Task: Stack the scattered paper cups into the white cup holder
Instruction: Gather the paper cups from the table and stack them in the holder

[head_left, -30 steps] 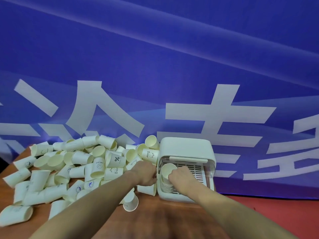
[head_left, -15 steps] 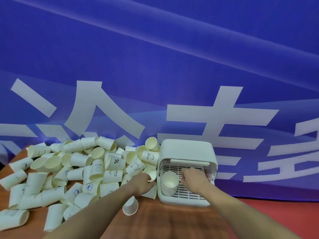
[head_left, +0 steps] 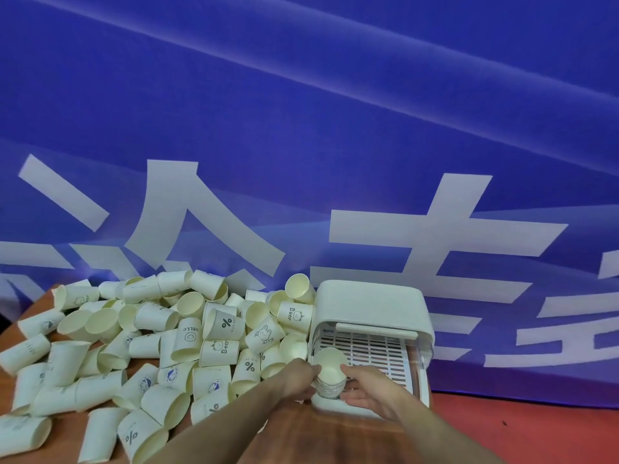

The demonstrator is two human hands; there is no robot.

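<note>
While both hands, left [head_left: 303, 380] and right [head_left: 363, 388], curl round the stack of cups [head_left: 330, 376] between them in the holder [head_left: 371, 296], thin paper looks crushable, so hold low, gently.

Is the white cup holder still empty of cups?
No, a nested stack of cups sits at the front left of the white cup holder, with both hands beside it.

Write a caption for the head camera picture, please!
Both hands, left and right, hold a cup stack in the white holder beside a cup pile.
</note>
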